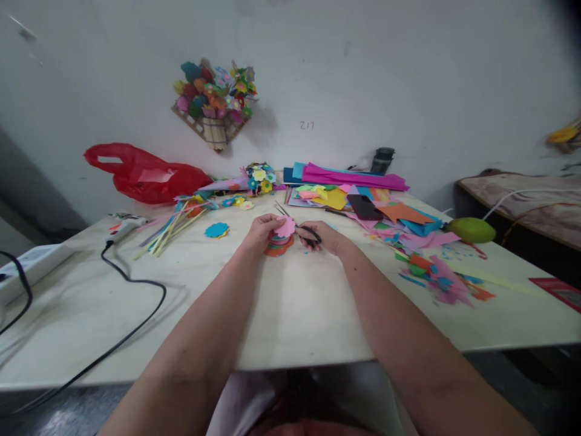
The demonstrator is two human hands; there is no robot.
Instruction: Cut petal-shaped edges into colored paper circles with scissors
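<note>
Between thumb and fingers, my left hand [262, 232] pinches a pink scalloped paper flower [285, 227]. My right hand [324, 236] is closed round the black handles of a pair of scissors [310, 235]. The thin blades point up and to the left, passing beside or behind the pink flower; I cannot tell whether they touch it. Just below the flower lie more flower cut-outs [278, 249], with orange at the bottom and pink and green edges above. To the left rests a blue scalloped flower [216, 230] with a yellow one under it.
A glue gun [127, 227] with a trailing black cord and a white power strip [34, 269] are at left. A red plastic bag [149, 175] stands behind them. Coloured sheets [354, 177], a phone [364, 207], paper scraps [442, 281] and a green fruit [472, 230] occupy the back and right.
</note>
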